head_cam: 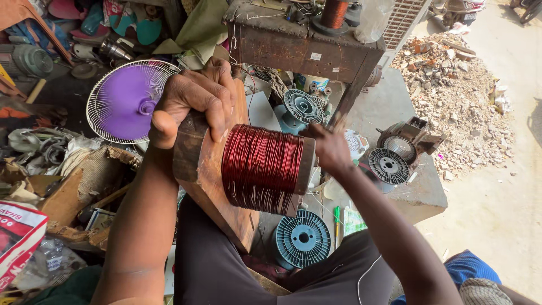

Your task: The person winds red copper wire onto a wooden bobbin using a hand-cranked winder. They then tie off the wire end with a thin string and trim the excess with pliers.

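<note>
- Your left hand [195,101] is closed over the top edge of the wooden block [200,169], fingers curled down the front and thumb along the side. The block stands tilted between your knees.
- The coil of red enamelled wire [262,168] sits on a former that juts sideways from the block. It is already thick: many close layers cover the former from the block face out to the end plate [306,166].
- Your right hand [330,149] is at the end plate, just beside the coil. It is blurred, so you cannot tell whether it grips the plate, a handle or the wire, nor whether it is open or closed.
- Judged from the depth of the winding, the coil is well advanced. No loose end or tie-off shows, so finishing appears to remain.
- An empty blue-grey spool [303,238] lies on the ground below the coil, and another [303,106] lies beyond it.
- A fan guard with purple blades [127,101] lies to your left, near the block but apart from it.
- A wooden bench [302,48] stands ahead, carrying a spool of copper wire [334,12].
</note>
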